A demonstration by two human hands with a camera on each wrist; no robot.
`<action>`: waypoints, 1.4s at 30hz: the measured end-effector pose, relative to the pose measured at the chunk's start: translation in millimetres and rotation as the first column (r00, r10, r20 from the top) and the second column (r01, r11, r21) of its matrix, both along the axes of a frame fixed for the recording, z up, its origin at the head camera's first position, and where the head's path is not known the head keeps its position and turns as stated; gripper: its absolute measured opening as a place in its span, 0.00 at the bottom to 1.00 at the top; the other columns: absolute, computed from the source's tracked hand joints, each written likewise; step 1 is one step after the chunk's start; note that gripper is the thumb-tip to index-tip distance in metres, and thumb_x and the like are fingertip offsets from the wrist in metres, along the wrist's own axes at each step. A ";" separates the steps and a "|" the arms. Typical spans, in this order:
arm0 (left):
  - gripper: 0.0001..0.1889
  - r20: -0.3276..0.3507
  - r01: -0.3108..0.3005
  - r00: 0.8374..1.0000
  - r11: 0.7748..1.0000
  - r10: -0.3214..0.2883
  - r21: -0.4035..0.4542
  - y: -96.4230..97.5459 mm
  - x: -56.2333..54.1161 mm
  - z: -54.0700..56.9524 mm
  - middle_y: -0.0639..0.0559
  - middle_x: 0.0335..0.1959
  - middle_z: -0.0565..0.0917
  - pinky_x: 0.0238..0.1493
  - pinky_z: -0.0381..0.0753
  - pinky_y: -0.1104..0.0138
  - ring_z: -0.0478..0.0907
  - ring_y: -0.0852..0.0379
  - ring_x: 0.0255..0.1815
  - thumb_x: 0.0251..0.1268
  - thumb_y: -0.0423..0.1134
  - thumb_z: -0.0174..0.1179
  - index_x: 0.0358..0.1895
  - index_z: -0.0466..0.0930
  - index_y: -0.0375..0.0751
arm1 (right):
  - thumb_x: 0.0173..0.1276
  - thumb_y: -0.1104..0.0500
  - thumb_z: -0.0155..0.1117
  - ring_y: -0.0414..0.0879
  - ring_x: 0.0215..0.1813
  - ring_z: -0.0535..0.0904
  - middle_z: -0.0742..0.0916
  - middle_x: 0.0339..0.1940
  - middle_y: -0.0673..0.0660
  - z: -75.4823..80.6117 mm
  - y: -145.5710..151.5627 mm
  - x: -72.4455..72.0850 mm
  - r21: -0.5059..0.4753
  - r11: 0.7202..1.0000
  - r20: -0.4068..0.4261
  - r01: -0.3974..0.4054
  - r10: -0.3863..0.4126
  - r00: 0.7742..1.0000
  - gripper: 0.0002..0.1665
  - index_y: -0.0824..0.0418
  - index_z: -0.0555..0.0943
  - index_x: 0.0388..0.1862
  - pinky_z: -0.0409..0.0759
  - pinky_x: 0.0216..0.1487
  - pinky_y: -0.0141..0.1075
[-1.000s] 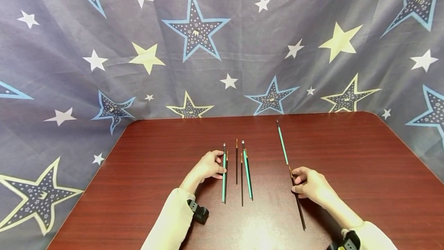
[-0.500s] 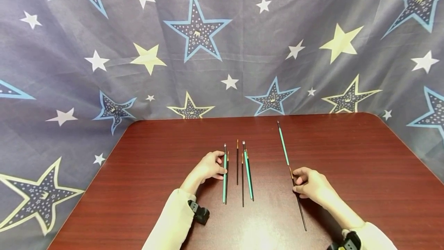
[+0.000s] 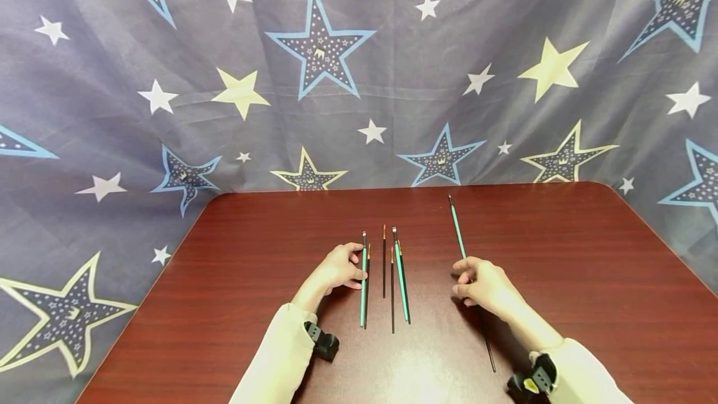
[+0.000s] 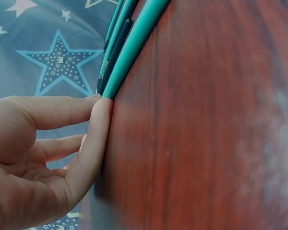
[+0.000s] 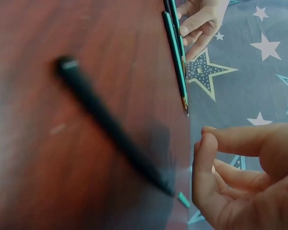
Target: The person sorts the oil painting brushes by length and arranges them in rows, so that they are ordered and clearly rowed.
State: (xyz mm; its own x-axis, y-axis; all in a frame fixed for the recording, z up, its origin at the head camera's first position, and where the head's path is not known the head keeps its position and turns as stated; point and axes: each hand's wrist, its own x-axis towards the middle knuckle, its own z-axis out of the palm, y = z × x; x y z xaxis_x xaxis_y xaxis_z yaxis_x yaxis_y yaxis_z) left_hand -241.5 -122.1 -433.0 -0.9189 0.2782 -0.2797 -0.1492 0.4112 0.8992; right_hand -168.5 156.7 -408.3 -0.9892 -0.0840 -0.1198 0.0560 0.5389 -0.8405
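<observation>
My left hand (image 3: 336,268) holds a teal-handled paintbrush (image 3: 363,307) on the table, its fingertips at the handle; the left wrist view has thumb and finger at the teal handle (image 4: 134,43). Right beside it lies a thin black paintbrush (image 3: 367,298). My right hand (image 3: 487,285) hovers with bent fingers and nothing between them. Beneath it is another black paintbrush (image 3: 490,348), its upper part hidden by the hand in the head view; the right wrist view shows its dark handle (image 5: 110,124) apart from the fingertips. Farther up lies a second teal paintbrush (image 3: 457,232).
Between the hands lie two black paintbrushes, one farther back (image 3: 384,267) and one nearer (image 3: 392,304), and a teal paintbrush (image 3: 401,282) with a dark one along it. The reddish-brown table (image 3: 561,254) ends at a star-patterned cloth (image 3: 359,92).
My right hand has let go of the black paintbrush and moved left and slightly up, over the near end of the teal one. The left hand stays in place.
</observation>
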 end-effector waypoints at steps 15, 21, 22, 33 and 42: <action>0.35 0.006 0.001 1.000 1.000 -0.001 -0.003 0.1 0.7 -1.0 0.44 0.37 0.63 0.28 0.86 0.64 0.79 0.55 0.23 0.50 0.19 0.58 0.65 0.59 0.31 | 0.56 0.72 0.61 0.48 0.29 0.82 0.78 0.32 0.61 -2.0 -42.3 -30.9 -0.131 0.991 0.056 -0.007 0.014 0.998 0.19 0.72 0.74 0.48 0.86 0.28 0.37; 0.35 0.004 0.000 1.000 1.000 0.000 0.000 0.4 -0.2 -1.2 0.43 0.37 0.63 0.28 0.86 0.64 0.79 0.56 0.24 0.50 0.19 0.58 0.65 0.59 0.31 | 0.53 0.70 0.64 0.49 0.28 0.83 0.80 0.34 0.62 -6.5 -61.0 -39.1 -0.110 0.994 0.054 0.000 0.006 0.999 0.24 0.72 0.74 0.51 0.86 0.26 0.36; 0.35 0.004 0.001 1.000 1.000 -0.001 0.002 0.5 -0.3 -1.1 0.43 0.37 0.63 0.28 0.86 0.64 0.79 0.56 0.24 0.50 0.18 0.58 0.65 0.59 0.31 | 0.53 0.70 0.65 0.49 0.27 0.82 0.80 0.34 0.62 -7.5 -63.4 -40.1 -0.101 0.995 0.050 0.001 0.004 0.999 0.24 0.72 0.74 0.51 0.86 0.26 0.35; 0.35 0.003 -0.002 1.000 1.000 0.002 -0.007 1.1 0.8 1.4 0.42 0.38 0.64 0.28 0.86 0.64 0.78 0.56 0.25 0.50 0.18 0.59 0.65 0.59 0.31 | 0.45 0.70 0.70 0.43 0.18 0.81 0.79 0.30 0.58 -11.4 -77.3 -47.6 0.110 0.994 -0.008 0.018 -0.017 1.000 0.31 0.67 0.75 0.52 0.82 0.19 0.29; 0.35 0.004 -0.005 1.000 1.000 0.005 -0.011 1.6 1.8 3.9 0.43 0.38 0.63 0.28 0.86 0.64 0.79 0.56 0.25 0.50 0.18 0.58 0.65 0.59 0.32 | 0.49 0.63 0.71 0.41 0.18 0.80 0.80 0.30 0.57 -9.8 -80.5 -46.0 0.141 0.989 -0.018 0.037 -0.035 0.999 0.28 0.67 0.76 0.51 0.83 0.20 0.30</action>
State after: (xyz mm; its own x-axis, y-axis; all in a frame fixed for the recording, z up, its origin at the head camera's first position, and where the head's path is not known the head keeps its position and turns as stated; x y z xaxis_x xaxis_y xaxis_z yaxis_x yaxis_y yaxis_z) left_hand -239.7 -120.5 -429.1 -0.9190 0.2706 -0.2866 -0.1548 0.4208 0.8939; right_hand -214.5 76.2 -418.1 -0.9931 -0.0316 -0.1126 0.0652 0.6500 -0.7572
